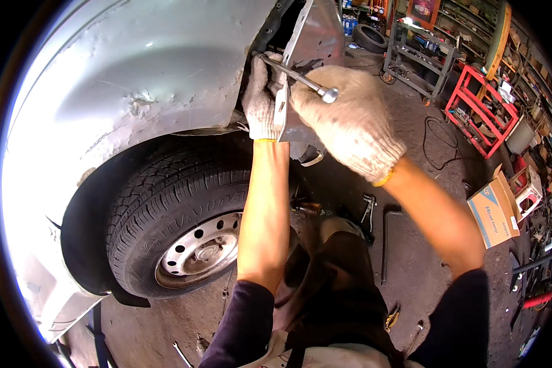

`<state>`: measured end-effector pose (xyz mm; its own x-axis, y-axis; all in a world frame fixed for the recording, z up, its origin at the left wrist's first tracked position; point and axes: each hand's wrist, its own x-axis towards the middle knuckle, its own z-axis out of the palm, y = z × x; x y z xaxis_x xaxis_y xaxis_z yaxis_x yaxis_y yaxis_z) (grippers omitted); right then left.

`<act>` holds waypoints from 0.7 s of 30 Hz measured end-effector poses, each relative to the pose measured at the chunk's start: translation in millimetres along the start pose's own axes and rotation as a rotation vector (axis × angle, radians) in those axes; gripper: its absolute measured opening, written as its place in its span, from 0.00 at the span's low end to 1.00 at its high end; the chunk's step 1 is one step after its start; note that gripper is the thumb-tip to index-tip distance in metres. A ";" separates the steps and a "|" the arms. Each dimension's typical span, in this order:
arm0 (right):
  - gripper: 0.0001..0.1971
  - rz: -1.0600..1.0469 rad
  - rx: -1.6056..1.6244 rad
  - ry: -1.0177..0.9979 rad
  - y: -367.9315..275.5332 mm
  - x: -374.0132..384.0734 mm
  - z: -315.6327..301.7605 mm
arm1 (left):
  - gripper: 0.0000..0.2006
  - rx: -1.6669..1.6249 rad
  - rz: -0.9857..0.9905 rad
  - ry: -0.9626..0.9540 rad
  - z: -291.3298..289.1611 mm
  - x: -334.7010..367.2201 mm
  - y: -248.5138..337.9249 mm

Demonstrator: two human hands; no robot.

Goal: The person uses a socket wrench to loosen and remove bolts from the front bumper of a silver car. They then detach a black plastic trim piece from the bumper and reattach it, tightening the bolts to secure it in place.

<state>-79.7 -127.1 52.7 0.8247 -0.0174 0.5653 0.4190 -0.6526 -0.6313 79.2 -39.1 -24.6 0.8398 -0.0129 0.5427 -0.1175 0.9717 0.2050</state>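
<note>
A silver socket wrench point(300, 78) slants out of the gap between the dented silver fender point(165, 92) and a loose-edged body panel point(316, 43). My left hand point(264, 101), in a whitish knit glove, reaches into this gap with its fingers closed around the wrench's inner end. That end's head and whatever it sits on are hidden. My right hand point(348, 116), gloved too and smeared by motion, is against the handle's outer part. The round handle end shows in front of the glove. The right fingers are hidden, so their grip is unclear.
Below the fender stands a tire point(178, 202) on a steel wheel. A long bent bar point(384, 245) and several hand tools lie on the floor. To the right are a cardboard box point(494, 211), a red metal rack point(481, 113) and a grey cart point(418, 61). Cluttered shelves line the far right.
</note>
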 end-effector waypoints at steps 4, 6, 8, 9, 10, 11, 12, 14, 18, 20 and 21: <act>0.05 0.470 1.269 0.110 -8.6 -31.9 38.5 | 0.15 0.213 0.026 0.078 4.9 -10.7 5.7; 0.07 0.424 1.486 -0.016 -10.3 -35.7 43.9 | 0.14 0.224 -0.004 0.048 3.9 -11.6 6.4; 0.08 0.399 1.179 0.014 -8.0 -26.4 36.9 | 0.14 0.093 -0.047 0.013 1.0 -10.2 5.3; 0.09 0.448 1.006 -0.003 -4.8 -22.9 23.5 | 0.14 0.143 0.011 -0.030 0.0 -5.9 4.8; 0.11 0.347 0.832 -0.073 -2.7 -19.5 9.6 | 0.14 0.079 0.002 -0.044 -1.5 -4.6 3.7; 0.11 0.209 0.351 -0.045 -1.3 -9.1 -1.8 | 0.14 0.022 -0.030 -0.053 -2.1 -2.3 3.0; 0.09 -0.139 -0.125 -0.047 -1.9 5.7 -13.5 | 0.14 -0.018 -0.005 -0.074 -2.3 -1.6 2.2; 0.04 -0.638 -0.985 -0.258 -13.2 18.4 -35.5 | 0.10 0.010 -0.024 -0.046 -1.0 -1.5 1.2; 0.06 -1.062 -1.377 -0.471 -51.0 31.6 -43.9 | 0.13 -0.011 -0.044 0.088 2.7 -5.9 -1.6; 0.06 -0.955 -1.412 -0.629 -57.3 35.3 -47.3 | 0.13 -0.123 -0.089 0.039 0.8 -4.7 -1.6; 0.07 -0.880 -1.337 -0.550 -54.7 35.3 -48.6 | 0.13 -0.155 -0.111 0.015 -1.5 -2.5 -1.1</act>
<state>-91.9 -128.8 133.1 0.6787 0.7324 0.0550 0.4363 -0.4623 0.7720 78.0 -39.8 -27.4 0.8508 -0.1198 0.5116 0.0585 0.9892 0.1344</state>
